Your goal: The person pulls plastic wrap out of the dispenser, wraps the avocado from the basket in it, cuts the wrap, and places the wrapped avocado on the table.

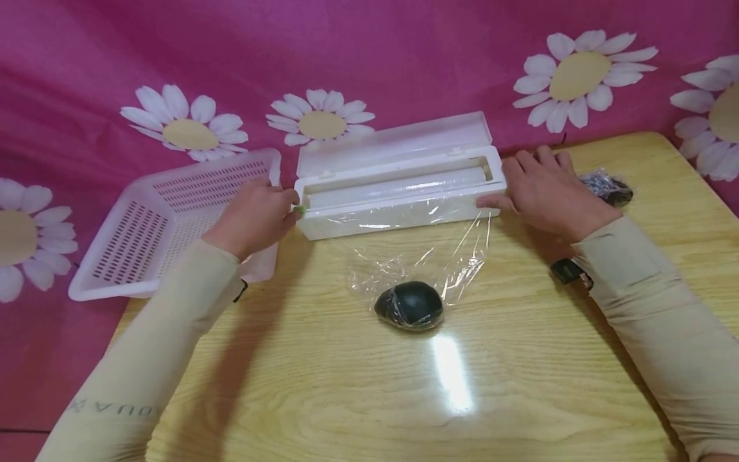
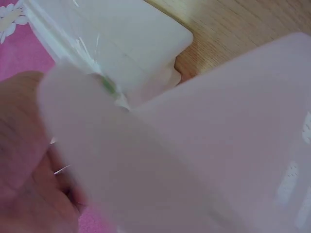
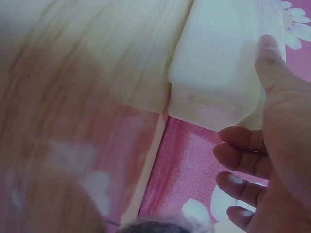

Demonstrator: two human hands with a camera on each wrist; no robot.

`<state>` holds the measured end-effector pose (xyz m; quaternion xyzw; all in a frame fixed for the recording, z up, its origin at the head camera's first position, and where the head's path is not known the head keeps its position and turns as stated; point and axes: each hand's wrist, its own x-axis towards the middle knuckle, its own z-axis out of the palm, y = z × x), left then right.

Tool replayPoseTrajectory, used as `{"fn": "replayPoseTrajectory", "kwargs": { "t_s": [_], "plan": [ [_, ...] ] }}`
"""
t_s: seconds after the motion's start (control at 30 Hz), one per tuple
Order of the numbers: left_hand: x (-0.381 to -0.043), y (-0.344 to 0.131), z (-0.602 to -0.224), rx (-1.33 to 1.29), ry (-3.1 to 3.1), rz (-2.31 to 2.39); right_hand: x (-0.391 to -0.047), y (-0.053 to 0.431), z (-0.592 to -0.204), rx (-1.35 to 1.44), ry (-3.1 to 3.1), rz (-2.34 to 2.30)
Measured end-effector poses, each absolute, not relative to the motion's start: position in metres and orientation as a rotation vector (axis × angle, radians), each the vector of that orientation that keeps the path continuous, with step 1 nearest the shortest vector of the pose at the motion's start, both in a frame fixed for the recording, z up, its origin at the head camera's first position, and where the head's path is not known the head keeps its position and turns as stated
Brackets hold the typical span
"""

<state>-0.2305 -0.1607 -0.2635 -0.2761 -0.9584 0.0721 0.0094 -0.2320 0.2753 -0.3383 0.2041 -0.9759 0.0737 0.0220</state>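
A white cling film dispenser point(image 1: 398, 208) lies lengthwise at the back of the table, lid raised, a film roll inside. At its left end the curled fingers of my left hand point(image 1: 254, 215) are at the small green slider point(image 1: 299, 210); in the left wrist view the white basket wall hides those fingertips. My right hand point(image 1: 545, 189) grips the right end, thumb on the front edge and fingers round the end. Clear film point(image 1: 416, 247) runs from the dispenser's front down to a dark, avocado-shaped fruit point(image 1: 412, 305) lying in front, partly covered by it.
A white slotted basket point(image 1: 135, 231) stands tilted at the left, close beside my left hand. Behind my right wrist lies another dark thing in film point(image 1: 606, 186). Flowered pink cloth point(image 1: 404, 58) rises behind the wooden table point(image 1: 346, 398).
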Motion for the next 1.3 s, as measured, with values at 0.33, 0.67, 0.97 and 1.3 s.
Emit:
{"fn": "replayPoseTrajectory", "kwargs": {
  "t_s": [0.33, 0.67, 0.97, 1.3],
  "plan": [
    [-0.237, -0.161, -0.263, -0.853, -3.065, 0.134, -0.234, 0.272, -0.334, 0.643, -3.047, 0.244],
    [-0.241, -0.159, -0.263, -0.89, -3.061, 0.051, -0.239, 0.272, -0.332, 0.645, -3.045, 0.224],
    [-0.243, -0.154, -0.269, -0.872, -3.074, -0.05, -0.237, 0.274, -0.337, 0.646, -3.04, 0.224],
    [-0.243, -0.143, -0.27, -0.903, -3.05, -0.073, -0.235, 0.276, -0.338, 0.652, -3.03, 0.223]
  ]
}}
